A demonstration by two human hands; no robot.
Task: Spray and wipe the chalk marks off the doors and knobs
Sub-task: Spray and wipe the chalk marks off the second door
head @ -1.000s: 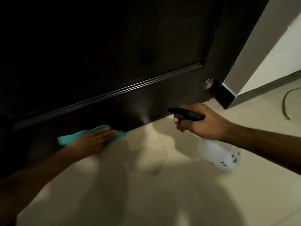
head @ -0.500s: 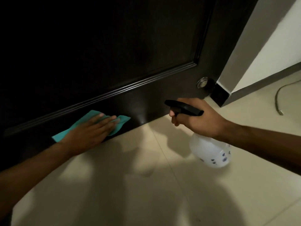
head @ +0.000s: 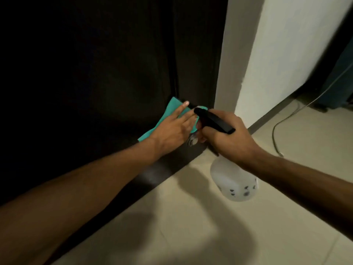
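Down near the floor, the left hand is pressing a teal cloth flat-fingered against the dark door, beside a small metal knob, while the right hand is gripping a spray bottle (its black nozzle is pointing at the cloth).

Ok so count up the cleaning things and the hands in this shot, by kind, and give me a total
Hands: 2, the left hand pressing the cloth on the door, the right hand gripping the bottle.
Teal cloths: 1
Spray bottles: 1
Total: 4
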